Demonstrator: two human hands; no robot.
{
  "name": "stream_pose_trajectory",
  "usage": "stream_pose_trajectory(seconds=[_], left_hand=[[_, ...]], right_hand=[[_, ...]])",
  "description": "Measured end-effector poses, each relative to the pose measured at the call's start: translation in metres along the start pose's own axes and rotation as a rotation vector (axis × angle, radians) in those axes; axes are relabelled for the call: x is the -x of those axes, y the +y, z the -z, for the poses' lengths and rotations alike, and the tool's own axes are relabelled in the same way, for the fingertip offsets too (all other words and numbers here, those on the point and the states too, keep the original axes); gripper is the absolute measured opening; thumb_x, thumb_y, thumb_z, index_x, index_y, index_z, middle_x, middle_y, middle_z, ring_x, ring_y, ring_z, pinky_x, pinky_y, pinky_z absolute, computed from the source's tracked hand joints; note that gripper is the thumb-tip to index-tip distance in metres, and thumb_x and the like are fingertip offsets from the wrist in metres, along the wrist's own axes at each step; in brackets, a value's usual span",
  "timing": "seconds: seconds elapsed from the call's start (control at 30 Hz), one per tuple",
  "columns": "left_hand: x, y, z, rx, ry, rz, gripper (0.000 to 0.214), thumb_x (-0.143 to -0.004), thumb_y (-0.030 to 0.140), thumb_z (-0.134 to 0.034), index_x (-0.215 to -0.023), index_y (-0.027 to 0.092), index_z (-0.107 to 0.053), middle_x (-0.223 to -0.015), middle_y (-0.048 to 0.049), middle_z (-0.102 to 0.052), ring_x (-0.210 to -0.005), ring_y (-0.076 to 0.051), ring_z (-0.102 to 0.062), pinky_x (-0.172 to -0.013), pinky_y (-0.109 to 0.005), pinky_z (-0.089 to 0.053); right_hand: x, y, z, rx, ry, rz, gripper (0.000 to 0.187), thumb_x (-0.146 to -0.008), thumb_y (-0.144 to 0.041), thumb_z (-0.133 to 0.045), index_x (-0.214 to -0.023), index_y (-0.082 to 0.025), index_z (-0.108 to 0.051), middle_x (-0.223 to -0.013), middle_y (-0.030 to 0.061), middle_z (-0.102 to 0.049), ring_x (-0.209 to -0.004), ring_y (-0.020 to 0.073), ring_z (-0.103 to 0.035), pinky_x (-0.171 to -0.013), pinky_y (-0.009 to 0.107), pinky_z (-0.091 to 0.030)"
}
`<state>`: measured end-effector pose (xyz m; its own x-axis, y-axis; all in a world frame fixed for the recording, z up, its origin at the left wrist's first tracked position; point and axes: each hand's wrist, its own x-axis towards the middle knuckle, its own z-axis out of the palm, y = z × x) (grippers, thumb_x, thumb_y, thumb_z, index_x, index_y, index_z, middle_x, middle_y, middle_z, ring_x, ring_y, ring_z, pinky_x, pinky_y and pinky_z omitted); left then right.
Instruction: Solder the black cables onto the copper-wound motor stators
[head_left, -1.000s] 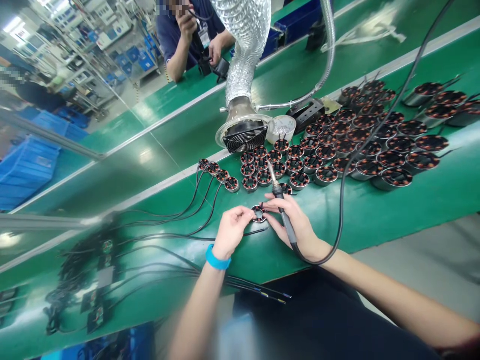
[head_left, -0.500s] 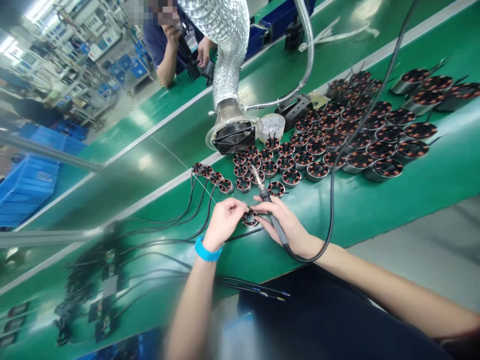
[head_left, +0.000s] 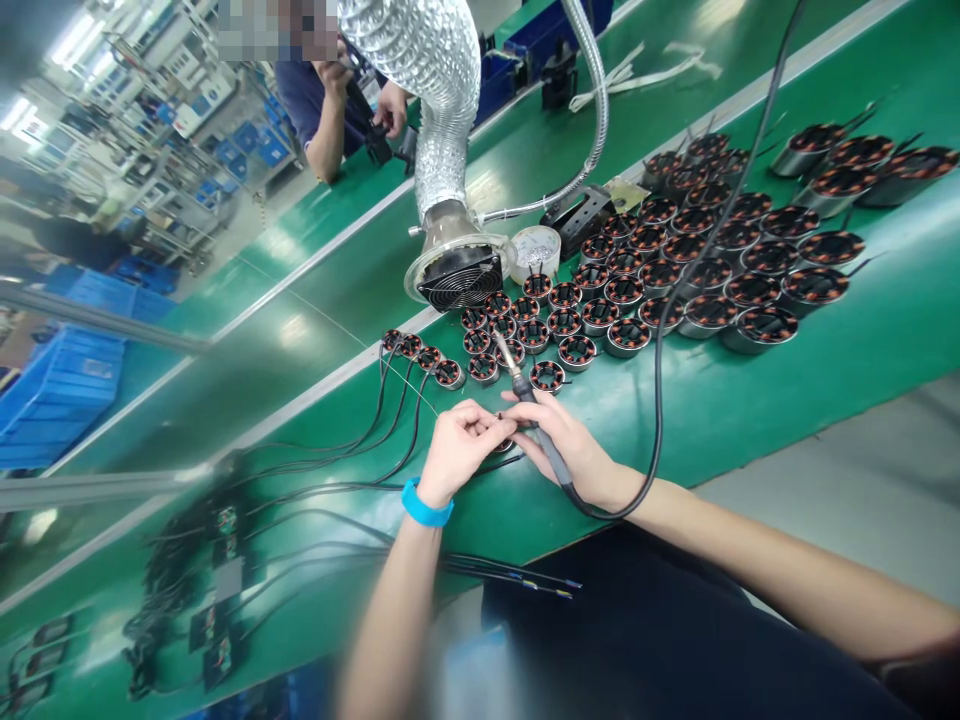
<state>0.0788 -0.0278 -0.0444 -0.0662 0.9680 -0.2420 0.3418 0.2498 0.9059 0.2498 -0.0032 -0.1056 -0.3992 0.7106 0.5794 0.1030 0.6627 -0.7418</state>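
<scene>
stators (head_left: 675, 260) behind hands (head_left: 517, 440), cables (head_left: 315, 470) left

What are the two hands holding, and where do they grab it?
The right hand holds a soldering iron by its black handle. The left hand pinches a small coil, mostly hidden, at its edge.

silver duct w/ fan (head_left: 459, 276), stator rows (head_left: 705, 260), blue crates (head_left: 56, 385).

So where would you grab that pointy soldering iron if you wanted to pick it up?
Grab the soldering iron by its dark handle, coming from the cord end near the wrist, as the right hand does. The bare metal tip points away toward the small coils and is probably hot, so keep fingers well back from it. The cable trails off behind the handle.
</scene>
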Motion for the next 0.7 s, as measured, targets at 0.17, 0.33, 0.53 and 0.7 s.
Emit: stream_pose_trajectory(seconds=[0.17,0.33,0.53,0.7], left_hand=[[0.000,0.004,0.002,0.040,-0.040,0.037,0.031,-0.076,0.041,-0.077,-0.065,0.013,-0.068,-0.073,-0.0004,-0.056,-0.064,-0.010,-0.051,-0.062,-0.024,-0.041],[-0.001,0.005,0.003,0.055,-0.064,0.052,0.025,-0.077,0.035,-0.074,-0.066,0.013,-0.069,-0.072,-0.0011,-0.058,-0.065,-0.011,-0.053,-0.063,-0.024,-0.043],[-0.003,-0.001,0.010,0.097,-0.180,-0.013,0.023,-0.084,0.036,-0.071,-0.079,0.014,-0.076,-0.082,-0.0031,-0.059,-0.074,-0.013,-0.059,-0.071,-0.026,-0.047],[0.014,-0.001,0.023,-0.025,0.025,-0.073,0.025,-0.088,0.039,-0.069,-0.088,0.015,-0.077,-0.087,-0.0050,-0.064,-0.079,-0.015,-0.059,-0.071,-0.026,-0.045]], right_hand=[[0.001,0.001,0.001,-0.016,-0.022,0.007,0.038,-0.096,-0.011,-0.055,-0.130,-0.026,-0.048,-0.129,0.0141,-0.056,-0.124,0.0237,-0.060,-0.099,0.042,-0.058],[0.001,0.002,0.000,-0.032,-0.033,-0.003,0.037,-0.096,-0.011,-0.055,-0.130,-0.025,-0.048,-0.130,0.0144,-0.055,-0.125,0.0237,-0.059,-0.101,0.040,-0.057],[0.001,0.002,-0.001,-0.036,-0.027,0.011,0.037,-0.096,-0.010,-0.056,-0.129,-0.024,-0.049,-0.127,0.0146,-0.056,-0.125,0.0235,-0.058,-0.101,0.040,-0.056],[0.004,0.003,-0.001,-0.022,-0.031,-0.009,0.041,-0.093,-0.013,-0.063,-0.130,-0.023,-0.049,-0.132,0.0168,-0.055,-0.125,0.0260,-0.058,-0.101,0.043,-0.056]])
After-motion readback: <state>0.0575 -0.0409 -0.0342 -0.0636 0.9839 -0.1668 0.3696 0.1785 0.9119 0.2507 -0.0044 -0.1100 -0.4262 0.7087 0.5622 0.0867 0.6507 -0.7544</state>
